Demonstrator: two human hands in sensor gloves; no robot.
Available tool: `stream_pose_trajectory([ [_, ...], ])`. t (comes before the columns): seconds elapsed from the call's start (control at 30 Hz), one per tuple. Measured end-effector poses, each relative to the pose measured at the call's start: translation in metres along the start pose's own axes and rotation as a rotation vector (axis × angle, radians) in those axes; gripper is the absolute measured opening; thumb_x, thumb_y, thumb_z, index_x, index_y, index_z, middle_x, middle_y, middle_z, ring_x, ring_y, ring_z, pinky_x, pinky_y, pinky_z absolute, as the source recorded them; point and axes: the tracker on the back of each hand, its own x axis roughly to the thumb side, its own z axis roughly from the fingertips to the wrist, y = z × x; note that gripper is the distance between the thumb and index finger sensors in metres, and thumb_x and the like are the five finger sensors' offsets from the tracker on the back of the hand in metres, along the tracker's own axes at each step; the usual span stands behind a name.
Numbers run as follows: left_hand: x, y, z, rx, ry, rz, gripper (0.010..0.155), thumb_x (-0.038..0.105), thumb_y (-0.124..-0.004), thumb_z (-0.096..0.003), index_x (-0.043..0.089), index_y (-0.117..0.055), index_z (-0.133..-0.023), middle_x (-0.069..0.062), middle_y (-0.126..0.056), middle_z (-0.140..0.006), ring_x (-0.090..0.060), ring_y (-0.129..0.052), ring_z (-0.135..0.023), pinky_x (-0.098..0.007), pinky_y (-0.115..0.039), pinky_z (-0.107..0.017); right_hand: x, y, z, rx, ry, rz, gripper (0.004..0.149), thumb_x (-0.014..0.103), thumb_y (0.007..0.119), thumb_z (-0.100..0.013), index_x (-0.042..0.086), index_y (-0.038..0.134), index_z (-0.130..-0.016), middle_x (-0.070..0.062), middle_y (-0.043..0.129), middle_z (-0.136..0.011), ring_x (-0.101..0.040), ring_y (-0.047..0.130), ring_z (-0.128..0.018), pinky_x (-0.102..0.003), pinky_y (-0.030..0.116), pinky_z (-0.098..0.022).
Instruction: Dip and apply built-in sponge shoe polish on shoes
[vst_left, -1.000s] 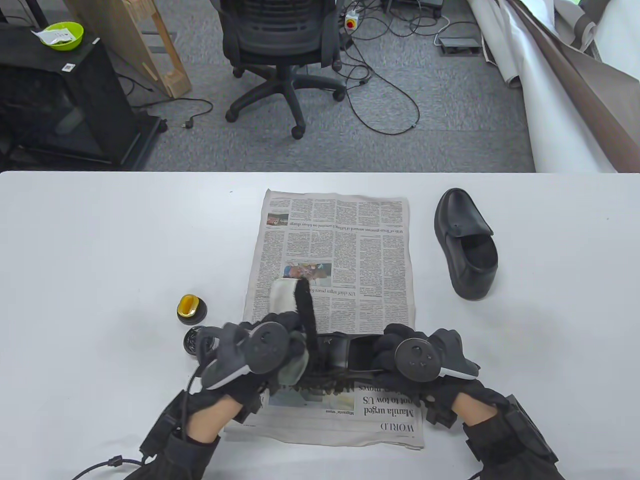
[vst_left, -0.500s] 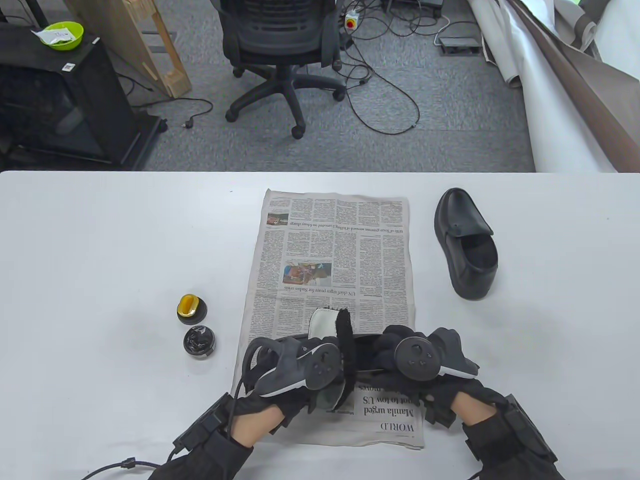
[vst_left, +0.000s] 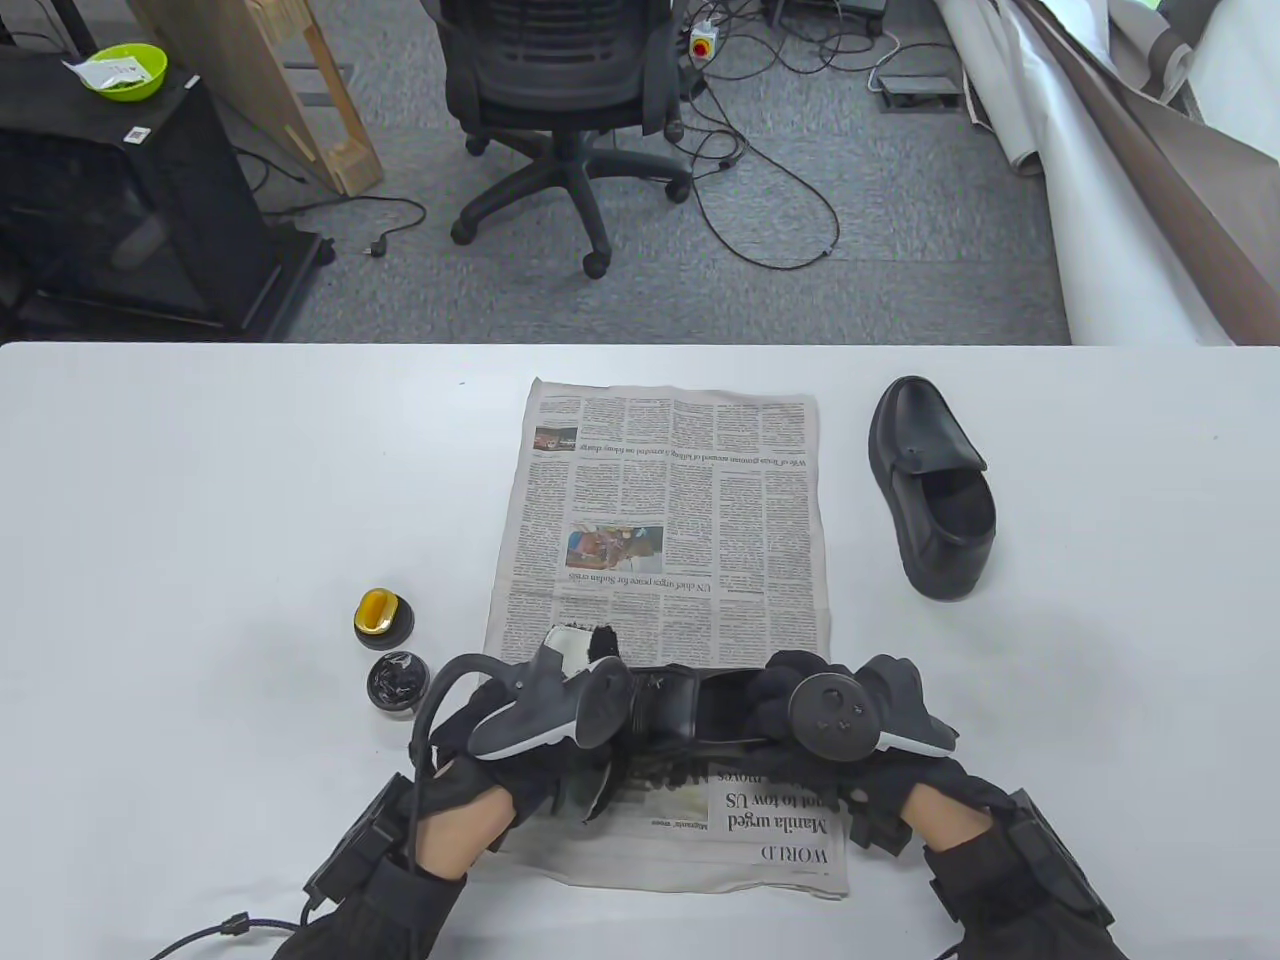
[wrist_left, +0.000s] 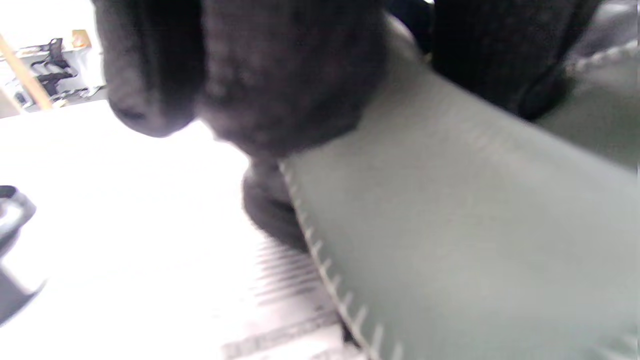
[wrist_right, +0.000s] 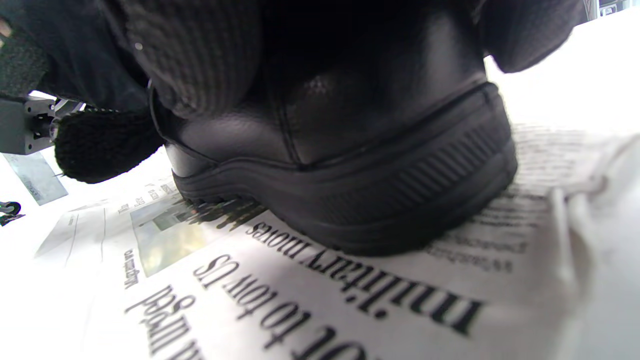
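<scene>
Shoe (vst_left: 690, 705) on newspaper (vst_left: 665, 480), tabletop's near edge: right hand (vst_left: 830, 715) grips heel; left hand (vst_left: 545, 715) clutches cloth (vst_left: 575, 645), buffing. Next: keep rubbing toe.

A black office chair (vst_left: 560, 90) stands beyond the table (vst_left: 200, 500) at twelve o'clock, cables (vst_left: 770, 190) strewn on the carpet beside it. At ten o'clock, a green bowl (vst_left: 124, 70) rests on a black cabinet (vst_left: 130, 210).
</scene>
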Motion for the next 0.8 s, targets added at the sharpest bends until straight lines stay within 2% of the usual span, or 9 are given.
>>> stream_pose_trajectory([
  [0.17, -0.023, 0.003, 0.0, -0.05, 0.091, -0.031, 0.063, 0.054, -0.09, -0.0369, 0.027, -0.073, -0.091, 0.003, -0.098, -0.056, -0.005, -0.104, -0.017, -0.037, -0.093, -0.04, 0.0, 0.0, -0.001, 0.004, -0.003, -0.008, 0.039, 0.054, 0.081, -0.033, 0.033, 0.09, -0.065, 0.003, 0.073, -0.091, -0.043, 0.068, -0.095, -0.056, 0.067, -0.066],
  [0.23, -0.027, 0.006, 0.001, -0.018, 0.108, -0.054, 0.064, 0.054, -0.09, -0.0372, 0.027, -0.072, -0.092, 0.004, -0.098, -0.055, -0.004, -0.103, -0.016, -0.036, -0.093, -0.04, -0.001, 0.0, -0.001, 0.003, -0.003, -0.01, 0.039, 0.055, 0.081, -0.033, 0.033, 0.09, -0.065, 0.003, 0.073, -0.091, -0.044, 0.067, -0.095, -0.056, 0.067, -0.066],
  [0.33, -0.019, 0.014, 0.003, 0.132, 0.019, 0.09, 0.063, 0.052, -0.091, -0.0377, 0.028, -0.072, -0.093, 0.004, -0.098, -0.055, -0.004, -0.103, -0.016, -0.036, -0.093, -0.04, -0.001, 0.0, -0.001, 0.002, -0.002, -0.01, 0.039, 0.055, 0.082, -0.033, 0.033, 0.09, -0.064, 0.002, 0.073, -0.091, -0.045, 0.067, -0.095, -0.056, 0.067, -0.066],
  [0.4, -0.003, 0.019, 0.002, 0.225, -0.061, 0.266, 0.062, 0.053, -0.09, -0.038, 0.029, -0.072, -0.093, 0.004, -0.098, -0.055, -0.004, -0.102, -0.015, -0.036, -0.093, -0.039, -0.001, 0.001, -0.002, 0.006, -0.001, -0.019, 0.039, 0.055, 0.082, -0.033, 0.032, 0.09, -0.064, 0.002, 0.073, -0.091, -0.045, 0.069, -0.094, -0.056, 0.068, -0.066],
  [0.47, 0.014, 0.022, -0.001, 0.268, -0.087, 0.345, 0.062, 0.053, -0.088, -0.038, 0.029, -0.072, -0.093, 0.004, -0.098, -0.054, -0.004, -0.102, -0.014, -0.036, -0.093, -0.039, -0.001, 0.001, -0.002, 0.005, 0.0, -0.02, 0.04, 0.055, 0.082, -0.033, 0.032, 0.09, -0.064, 0.003, 0.073, -0.091, -0.044, 0.069, -0.095, -0.056, 0.068, -0.066],
  [0.57, 0.033, 0.022, -0.009, 0.256, -0.059, 0.31, 0.063, 0.055, -0.086, -0.038, 0.029, -0.071, -0.093, 0.004, -0.098, -0.054, -0.003, -0.101, -0.014, -0.036, -0.093, -0.039, -0.001, 0.001, -0.002, 0.003, 0.003, -0.015, 0.04, 0.055, 0.082, -0.033, 0.032, 0.09, -0.064, 0.003, 0.073, -0.091, -0.044, 0.069, -0.094, -0.056, 0.068, -0.065],
  [0.6, 0.039, 0.021, -0.013, 0.26, -0.039, 0.25, 0.063, 0.055, -0.086, -0.0378, 0.029, -0.071, -0.094, 0.004, -0.098, -0.054, -0.003, -0.101, -0.014, -0.036, -0.093, -0.039, -0.001, 0.001, -0.002, 0.003, 0.004, -0.015, 0.039, 0.055, 0.082, -0.033, 0.032, 0.09, -0.064, 0.003, 0.073, -0.091, -0.044, 0.069, -0.094, -0.056, 0.068, -0.065],
  [0.67, 0.043, 0.018, -0.016, 0.258, -0.028, 0.179, 0.064, 0.056, -0.084, -0.038, 0.03, -0.07, -0.094, 0.005, -0.098, -0.053, -0.002, -0.1, -0.013, -0.035, -0.093, -0.038, -0.001, 0.001, -0.002, 0.003, 0.004, -0.015, 0.039, 0.055, 0.082, -0.033, 0.032, 0.09, -0.064, 0.003, 0.073, -0.091, -0.044, 0.069, -0.094, -0.056, 0.068, -0.065],
  [0.8, 0.039, 0.018, -0.018, 0.214, -0.013, 0.172, 0.063, 0.054, -0.085, -0.039, 0.029, -0.071, -0.095, 0.003, -0.099, -0.053, -0.003, -0.1, -0.011, -0.036, -0.093, -0.038, -0.001, 0.001, -0.002, 0.002, 0.004, -0.011, 0.04, 0.056, 0.082, -0.033, 0.032, 0.09, -0.064, 0.003, 0.074, -0.09, -0.044, 0.069, -0.094, -0.056, 0.068, -0.065],
])
